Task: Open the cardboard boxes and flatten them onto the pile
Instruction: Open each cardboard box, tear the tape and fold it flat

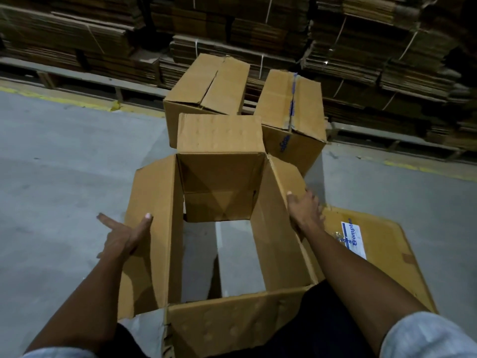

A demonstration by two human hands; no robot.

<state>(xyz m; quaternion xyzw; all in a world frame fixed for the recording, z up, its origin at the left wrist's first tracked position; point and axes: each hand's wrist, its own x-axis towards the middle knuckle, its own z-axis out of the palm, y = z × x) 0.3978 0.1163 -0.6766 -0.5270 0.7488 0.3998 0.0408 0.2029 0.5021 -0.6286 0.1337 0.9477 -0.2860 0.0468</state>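
Observation:
An opened cardboard box (pixel 273 228) stands in front of me with all top flaps spread and its bottom open, so the grey floor shows through it. My left hand (pixel 124 236) holds the left flap, thumb on top and index finger pointing out. My right hand (pixel 304 208) grips the right flap at its outer edge. A flattened box (pixel 382 244) with a white and blue label lies on the floor to the right, partly under the opened box. Two closed boxes stand behind: one (pixel 206 91) at centre, one (pixel 291 109) with blue tape beside it.
Tall stacks of bundled flat cardboard (pixel 361 47) on pallets fill the whole back. A yellow floor line (pixel 64 100) runs in front of them. Grey concrete floor (pixel 64 164) stretches to the left.

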